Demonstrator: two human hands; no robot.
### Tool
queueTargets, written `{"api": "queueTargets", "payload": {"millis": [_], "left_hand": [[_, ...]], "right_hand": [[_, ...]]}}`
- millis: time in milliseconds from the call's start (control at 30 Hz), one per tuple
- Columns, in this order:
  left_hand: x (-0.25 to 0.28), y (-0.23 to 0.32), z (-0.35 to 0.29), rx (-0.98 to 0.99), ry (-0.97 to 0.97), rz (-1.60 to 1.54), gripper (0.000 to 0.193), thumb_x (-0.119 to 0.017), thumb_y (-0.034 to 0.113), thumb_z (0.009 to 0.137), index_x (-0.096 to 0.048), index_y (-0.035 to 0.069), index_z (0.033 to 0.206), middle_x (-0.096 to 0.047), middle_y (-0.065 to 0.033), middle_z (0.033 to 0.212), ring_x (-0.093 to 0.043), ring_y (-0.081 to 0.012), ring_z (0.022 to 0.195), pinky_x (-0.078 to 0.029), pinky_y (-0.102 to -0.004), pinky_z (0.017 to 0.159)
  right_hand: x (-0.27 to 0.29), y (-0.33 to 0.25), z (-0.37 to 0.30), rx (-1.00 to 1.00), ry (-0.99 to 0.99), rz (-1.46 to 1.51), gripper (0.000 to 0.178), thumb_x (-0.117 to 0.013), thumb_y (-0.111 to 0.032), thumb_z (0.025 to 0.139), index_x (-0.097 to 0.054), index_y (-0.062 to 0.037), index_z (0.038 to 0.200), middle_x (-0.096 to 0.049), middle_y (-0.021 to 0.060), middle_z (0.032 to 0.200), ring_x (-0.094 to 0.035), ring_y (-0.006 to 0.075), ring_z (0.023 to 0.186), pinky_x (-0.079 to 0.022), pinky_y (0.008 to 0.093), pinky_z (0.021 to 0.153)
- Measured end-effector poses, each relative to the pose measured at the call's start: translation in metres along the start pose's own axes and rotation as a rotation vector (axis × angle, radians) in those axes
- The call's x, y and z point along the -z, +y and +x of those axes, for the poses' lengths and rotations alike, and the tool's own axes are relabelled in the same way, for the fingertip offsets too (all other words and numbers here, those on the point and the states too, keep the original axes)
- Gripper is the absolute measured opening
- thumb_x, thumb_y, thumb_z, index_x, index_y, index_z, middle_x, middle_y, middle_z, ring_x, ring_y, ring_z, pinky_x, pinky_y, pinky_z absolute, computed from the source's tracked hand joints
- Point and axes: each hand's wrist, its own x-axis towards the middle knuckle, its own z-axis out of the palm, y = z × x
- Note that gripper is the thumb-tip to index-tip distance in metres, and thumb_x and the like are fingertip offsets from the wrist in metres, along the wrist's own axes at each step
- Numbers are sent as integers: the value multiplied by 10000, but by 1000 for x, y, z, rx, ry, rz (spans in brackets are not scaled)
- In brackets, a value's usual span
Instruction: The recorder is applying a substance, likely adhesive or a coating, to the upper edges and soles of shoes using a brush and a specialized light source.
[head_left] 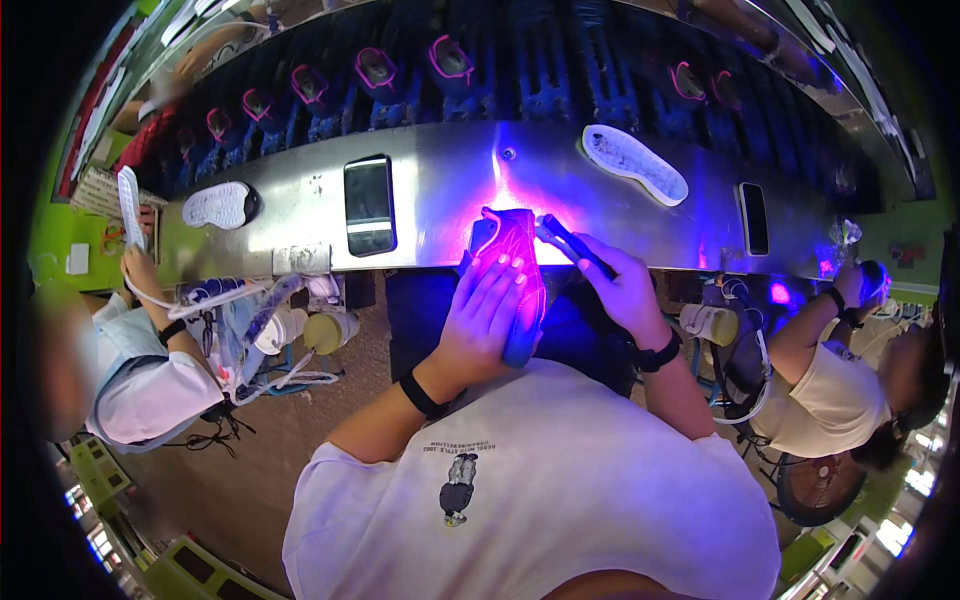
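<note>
Under violet-pink light at the front edge of the metal table, my left hand (487, 315) holds a dark shoe upper (512, 235), its fingers laid across the side. The upper's top opening faces the table, and its lower end hangs over the edge near my shirt. My right hand (625, 287) is closed around a slim black pen-like tool (578, 247). The tool's tip points up and left, close beside the upper; I cannot tell whether they touch.
On the metal table (430, 190) lie a phone (370, 205), another phone (754, 218), a white shoe sole (635, 163) and another sole (217, 205). Beyond runs a dark rack (540, 75) with several pink-edged uppers. Co-workers (150, 370) (825, 385) sit at both sides.
</note>
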Motion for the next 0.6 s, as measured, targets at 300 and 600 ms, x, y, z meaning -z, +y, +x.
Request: {"api": "queueTargets", "payload": {"millis": [300,600], "left_hand": [[2,-4,-7,-40,-70,-69,651,-728,207,801,-509,-83,1341,-536,-274,1392,-504,-435,1343,-321,-609,1154],[5,-7,-4,-103,-123,-21,594,-685,177,798,-536,-73,1315,-559,-271,1361,-510,-435,1336,-314,-604,1156]], "right_hand": [[-10,19,3,-90,-56,44,410,-663,-124,979,-599,-10,1368,-712,79,1085,-639,123,970,-512,288,876],[-16,21,-24,-111,-50,186,394,-660,-113,979,-609,-5,1354,-709,74,1136,-627,132,1005,-502,301,918]]}}
